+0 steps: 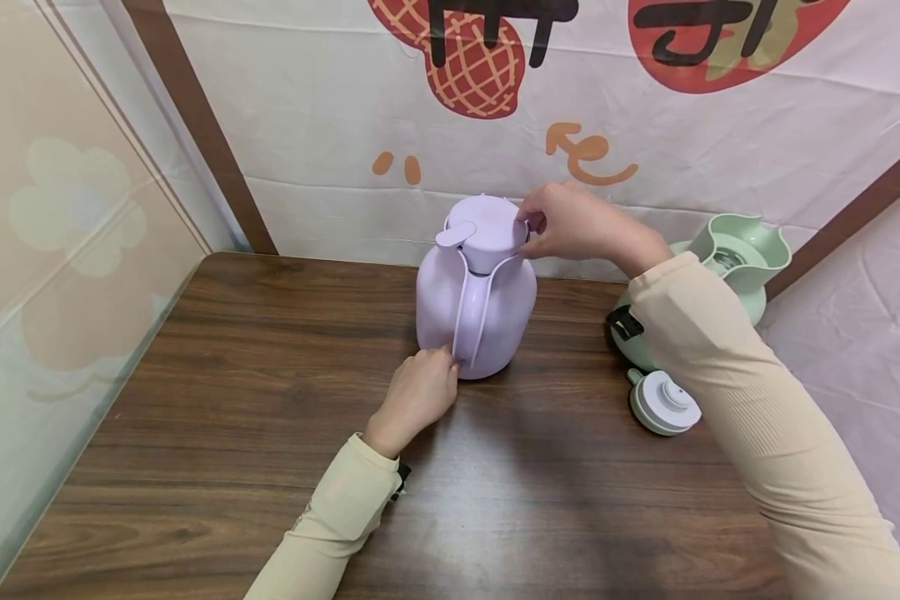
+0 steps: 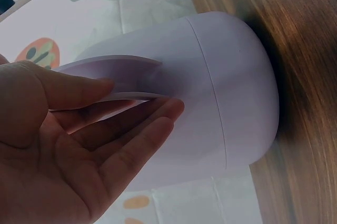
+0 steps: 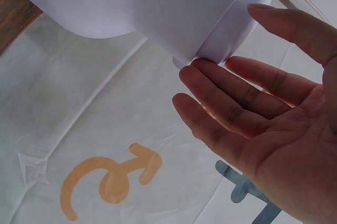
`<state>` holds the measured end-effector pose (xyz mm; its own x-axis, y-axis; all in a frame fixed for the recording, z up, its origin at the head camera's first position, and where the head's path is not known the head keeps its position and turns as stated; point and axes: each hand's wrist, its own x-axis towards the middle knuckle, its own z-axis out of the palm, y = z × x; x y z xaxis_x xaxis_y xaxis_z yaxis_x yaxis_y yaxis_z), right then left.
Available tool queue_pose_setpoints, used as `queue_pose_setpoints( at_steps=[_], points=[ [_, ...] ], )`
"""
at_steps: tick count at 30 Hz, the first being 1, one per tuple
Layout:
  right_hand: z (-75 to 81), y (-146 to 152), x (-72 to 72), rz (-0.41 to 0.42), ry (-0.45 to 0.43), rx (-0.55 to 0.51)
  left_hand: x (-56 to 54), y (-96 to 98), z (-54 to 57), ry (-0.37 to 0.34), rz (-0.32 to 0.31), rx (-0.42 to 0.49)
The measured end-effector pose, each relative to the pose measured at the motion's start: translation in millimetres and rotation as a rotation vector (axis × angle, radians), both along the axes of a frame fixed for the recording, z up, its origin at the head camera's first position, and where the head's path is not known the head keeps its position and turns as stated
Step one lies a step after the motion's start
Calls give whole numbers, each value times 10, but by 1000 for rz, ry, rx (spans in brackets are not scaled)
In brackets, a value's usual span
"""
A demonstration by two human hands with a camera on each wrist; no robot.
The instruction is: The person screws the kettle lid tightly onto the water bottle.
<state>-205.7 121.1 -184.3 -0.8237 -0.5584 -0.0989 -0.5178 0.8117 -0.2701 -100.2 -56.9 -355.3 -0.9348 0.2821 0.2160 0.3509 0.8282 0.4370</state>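
A lilac thermos jug (image 1: 435, 292) stands upright on the table, its handle (image 1: 474, 312) facing the viewer. Its round lid (image 1: 487, 218), with a small lever on top, sits in the mouth. Low on the handle, my left hand (image 1: 418, 390) holds on; the left wrist view has the thumb on one side and fingers (image 2: 142, 134) on the other. My right hand (image 1: 573, 223) grips the right side of the lid, thumb toward the viewer and fingers behind. In the right wrist view its fingertips (image 3: 202, 71) touch the lid's edge.
To the right stands a green jug (image 1: 746, 242) with an uncovered mouth, partly hidden by the right arm. A white-and-green lid (image 1: 663, 404) lies beside it on the brown wooden table (image 1: 270, 400). Behind the table hangs a printed cloth (image 1: 307, 125).
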Motion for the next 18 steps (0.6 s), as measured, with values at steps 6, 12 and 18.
queue_pose_setpoints(
  at_steps=[6,12,18],
  points=[
    [7,15,-18,-12,-26,-7,6,4,4,7,-1,-5],
    [17,16,-74,-36,-99,14,6,5,2,9,-3,-6],
    [-7,11,-146,10,-133,17,5,1,0,4,0,0]
  ],
)
